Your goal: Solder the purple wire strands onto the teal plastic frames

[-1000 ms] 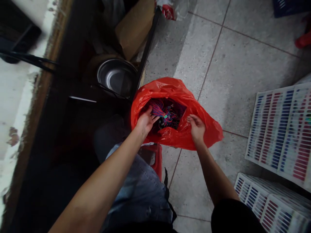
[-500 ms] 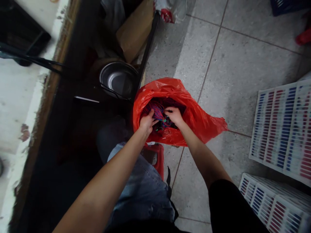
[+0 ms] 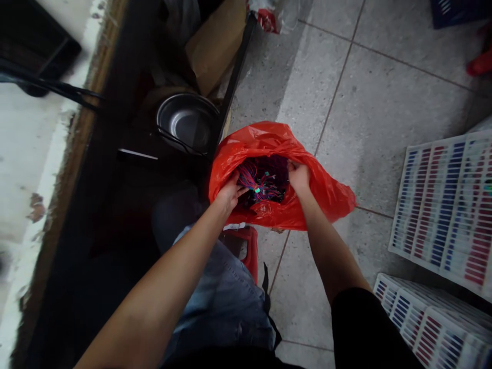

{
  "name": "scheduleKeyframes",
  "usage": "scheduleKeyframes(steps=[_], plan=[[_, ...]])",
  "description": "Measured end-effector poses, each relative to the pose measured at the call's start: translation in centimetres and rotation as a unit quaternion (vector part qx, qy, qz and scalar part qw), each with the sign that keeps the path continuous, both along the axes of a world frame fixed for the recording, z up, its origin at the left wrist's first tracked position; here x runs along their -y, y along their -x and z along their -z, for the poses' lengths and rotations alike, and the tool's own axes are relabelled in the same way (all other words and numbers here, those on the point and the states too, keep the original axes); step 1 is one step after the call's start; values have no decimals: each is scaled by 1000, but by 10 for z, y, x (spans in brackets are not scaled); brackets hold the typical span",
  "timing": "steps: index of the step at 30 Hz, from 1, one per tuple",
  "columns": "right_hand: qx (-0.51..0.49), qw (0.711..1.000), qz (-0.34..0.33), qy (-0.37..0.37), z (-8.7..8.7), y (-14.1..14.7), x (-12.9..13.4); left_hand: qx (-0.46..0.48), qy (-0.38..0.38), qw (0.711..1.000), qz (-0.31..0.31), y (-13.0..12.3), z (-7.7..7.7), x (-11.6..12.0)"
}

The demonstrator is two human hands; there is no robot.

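Observation:
A red plastic bag [image 3: 265,134] stands with its mouth gaping upward, and wires with small connectors fill it. On top lies a bundle of thin red, blue and purple wires [image 3: 249,177], gathered near a small green piece. My left hand [image 3: 229,193] reaches in at the left rim, its thumb and fingers around the left side of this bundle. Across the opening, my right hand [image 3: 300,177] has its fingers curled in at the right inner side, beside darker purple wires [image 3: 274,166]. What its fingertips pinch is hidden.
A red stool [image 3: 251,251] is partly visible below the bag. To the left are a metal bowl [image 3: 188,123], a cardboard piece [image 3: 217,46] and a worn table edge [image 3: 96,56]. White slatted crates [image 3: 442,205] stand on the tiled floor [image 3: 369,118] at right.
My right hand has moved right, away from the bundle's middle to the bag's right inner side. My left hand has shifted slightly left. More of the wires now shows between the hands.

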State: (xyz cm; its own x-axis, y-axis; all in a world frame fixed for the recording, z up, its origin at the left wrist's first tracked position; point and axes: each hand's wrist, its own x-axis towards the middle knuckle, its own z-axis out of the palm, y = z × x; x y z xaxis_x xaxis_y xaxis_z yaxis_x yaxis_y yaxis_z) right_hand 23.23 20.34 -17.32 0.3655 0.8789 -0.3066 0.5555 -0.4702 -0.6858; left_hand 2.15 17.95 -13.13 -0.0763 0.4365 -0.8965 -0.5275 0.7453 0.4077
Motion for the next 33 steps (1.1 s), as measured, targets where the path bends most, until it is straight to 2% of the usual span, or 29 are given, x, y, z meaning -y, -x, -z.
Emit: scheduleKeyframes(steps=[2,4,5,7,10,12,14,16,18,20,23,25,27,29,30,33], plan=[[15,997,-39,-64,-17,11,8,27,1,999,17,2,-7,0],[-15,981,-159,-113,-36,22,20,51,-1,998,27,1,-15,-2],[-44,966,-228,-113,-45,28,25,54,-3,998,30,1,-19,-4],[-98,934,-339,-53,-62,36,33,52,-5,998,44,-1,-27,-6],[-92,914,-393,47,-82,37,35,101,-19,991,84,-3,-37,-3],[-105,918,-376,74,-90,29,29,169,-49,979,104,-2,-40,2],[-152,932,-317,88,-93,17,21,188,-80,973,106,1,-41,10],[-150,946,-268,108,-94,8,16,126,-83,984,92,7,-41,20],[-98,960,-236,112,-93,8,22,43,-58,994,80,14,-42,35],[-87,970,-210,81,-94,21,44,33,-47,993,100,18,-45,54],[-130,969,-210,34,-100,60,100,134,-63,977,151,15,-53,82],[-129,963,-233,44,-104,84,141,150,-53,977,138,12,-58,98],[-168,950,-259,36,-106,96,173,123,-27,986,107,12,-62,110],[-224,936,-272,24,-102,94,190,95,-10,992,87,21,-66,117],[-231,937,-260,14,-97,90,192,88,-7,992,87,29,-68,119],[-148,973,-175,-22,-74,78,178,95,-17,991,88,60,-78,117]])
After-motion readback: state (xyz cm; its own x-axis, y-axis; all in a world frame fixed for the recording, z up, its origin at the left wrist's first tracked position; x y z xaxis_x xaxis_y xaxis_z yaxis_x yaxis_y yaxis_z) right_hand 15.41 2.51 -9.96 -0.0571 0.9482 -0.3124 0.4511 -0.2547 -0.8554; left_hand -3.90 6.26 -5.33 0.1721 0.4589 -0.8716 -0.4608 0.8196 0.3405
